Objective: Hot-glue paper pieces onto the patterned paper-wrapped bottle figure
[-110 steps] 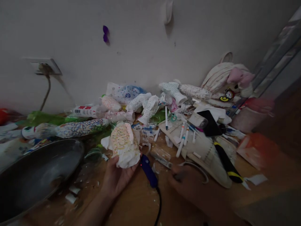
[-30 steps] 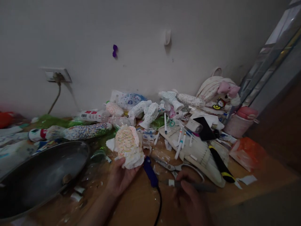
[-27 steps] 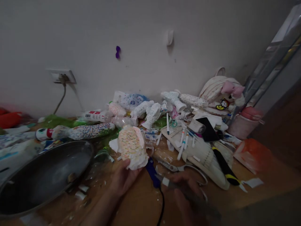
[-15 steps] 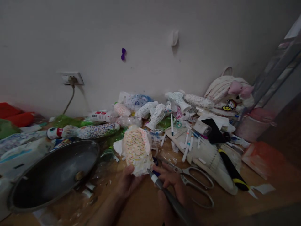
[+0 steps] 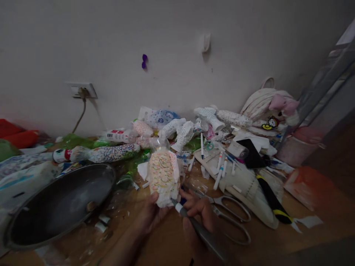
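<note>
My left hand is closed around the bottom of a white paper-wrapped bottle painted with small orange and yellow scales, held upright. Close beside it on the right, my right hand grips a grey pen-like tool with a white band near its tip. The tip touches the lower right edge of the paper wrap. A dark blue corded tool lies on the wooden table just behind the hands, mostly hidden.
Large scissors lie right of my hands. A dark round pan sits at left. Several decorated bottles, markers, a phone, a yellow-and-black handled tool and a backpack crowd the table by the wall.
My right hand picked up the grey pen-like tool from the table and brought its tip to the bottom of the wrapped bottle. My left hand kept holding the bottle.
</note>
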{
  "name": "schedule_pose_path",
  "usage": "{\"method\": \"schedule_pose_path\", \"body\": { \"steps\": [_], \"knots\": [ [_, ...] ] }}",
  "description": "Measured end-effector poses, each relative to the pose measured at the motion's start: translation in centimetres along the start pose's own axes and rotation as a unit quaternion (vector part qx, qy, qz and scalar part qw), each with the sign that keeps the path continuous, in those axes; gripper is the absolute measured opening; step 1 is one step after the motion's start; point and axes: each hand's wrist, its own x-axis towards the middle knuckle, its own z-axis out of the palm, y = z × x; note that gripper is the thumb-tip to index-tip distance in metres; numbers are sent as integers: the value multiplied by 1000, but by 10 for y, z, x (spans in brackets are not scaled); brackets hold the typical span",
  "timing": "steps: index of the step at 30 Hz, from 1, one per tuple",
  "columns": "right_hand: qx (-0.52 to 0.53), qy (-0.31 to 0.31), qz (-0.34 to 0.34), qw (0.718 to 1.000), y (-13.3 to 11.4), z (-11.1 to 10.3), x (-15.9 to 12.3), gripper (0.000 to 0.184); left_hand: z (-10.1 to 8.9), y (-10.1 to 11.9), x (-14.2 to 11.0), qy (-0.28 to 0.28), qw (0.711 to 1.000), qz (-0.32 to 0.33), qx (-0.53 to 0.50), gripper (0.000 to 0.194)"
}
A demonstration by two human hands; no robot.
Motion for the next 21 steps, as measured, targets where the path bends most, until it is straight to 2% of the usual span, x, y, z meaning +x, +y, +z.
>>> {"method": "schedule_pose_path", "body": {
  "steps": [3,6,8,12,17,21],
  "knots": [
    [65,-14,-44,997,-12,-7,2,22,0,1,0,-35,999,-5,-19,43],
    [100,-2,0,995,-20,-15,2,21,-4,0,-1,-61,997,-16,-35,32],
    [89,19,-1,996,-18,-17,2,22,-7,0,-1,-57,997,-22,-40,35],
    [16,-23,-49,998,3,-11,4,24,-9,2,-1,-46,998,-28,-42,44],
    [-42,-66,-45,996,28,1,8,20,-1,5,0,-83,995,-21,-47,35],
    [-54,-121,3,991,24,-2,11,13,1,5,-3,-75,997,-19,-24,36]
  ]
}}
